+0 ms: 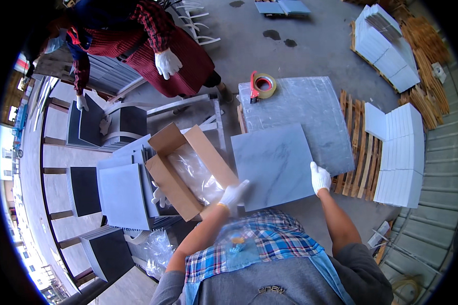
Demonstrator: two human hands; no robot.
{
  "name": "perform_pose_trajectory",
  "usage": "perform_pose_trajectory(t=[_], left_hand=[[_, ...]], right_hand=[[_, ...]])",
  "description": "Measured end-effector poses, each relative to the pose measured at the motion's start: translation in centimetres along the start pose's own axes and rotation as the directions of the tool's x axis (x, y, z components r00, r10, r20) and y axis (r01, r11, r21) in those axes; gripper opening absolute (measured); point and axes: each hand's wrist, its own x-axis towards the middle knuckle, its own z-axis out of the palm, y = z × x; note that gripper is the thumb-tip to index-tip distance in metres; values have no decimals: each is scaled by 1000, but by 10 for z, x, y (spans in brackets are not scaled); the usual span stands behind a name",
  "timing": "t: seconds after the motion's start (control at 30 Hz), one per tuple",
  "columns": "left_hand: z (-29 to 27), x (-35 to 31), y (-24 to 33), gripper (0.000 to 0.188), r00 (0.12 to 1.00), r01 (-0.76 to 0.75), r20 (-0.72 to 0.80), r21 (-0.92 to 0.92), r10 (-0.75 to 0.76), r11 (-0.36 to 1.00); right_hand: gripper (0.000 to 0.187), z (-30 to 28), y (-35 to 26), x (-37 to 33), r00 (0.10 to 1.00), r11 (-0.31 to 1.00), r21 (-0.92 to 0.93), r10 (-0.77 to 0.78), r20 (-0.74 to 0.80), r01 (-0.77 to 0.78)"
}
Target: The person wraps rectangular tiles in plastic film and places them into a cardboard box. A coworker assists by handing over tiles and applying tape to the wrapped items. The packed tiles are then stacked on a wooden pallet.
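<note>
I hold a square grey marbled tile (274, 162) in front of me with both white-gloved hands. My left hand (233, 195) grips its lower left edge. Its lower right corner is held by my right hand (319, 177). The tile hovers over a larger grey slab stack (310, 107) lying on a wooden pallet (359, 152). Just left of the tile stands an open brown cardboard box (180, 175) lined with clear plastic film.
A tape dispenser (262, 85) lies on the slab's far corner. Stacks of white boxes (399, 152) sit on the right and another stack (384, 46) further back. Grey and dark tiles (122, 195) fill racks at left. A person in a red apron (163, 56) stands opposite.
</note>
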Motion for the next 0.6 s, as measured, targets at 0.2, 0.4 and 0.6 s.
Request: perform_pose_trajectory(t=[0.2,0.4,0.6], left_hand=[[28,14,25,63,993,-36,-113,16,37,999],[23,57,-6,62,978,-156,-140,11,156,988],[18,46,7,60,998,-50,-46,-35,49,998]], right_hand=[[67,6,5,35,999,997,-73,-33,42,36],[51,-3,5,43,985,955,259,-163,59,143],[37,-53,-78,-5,918,881,408,-344,198,242]])
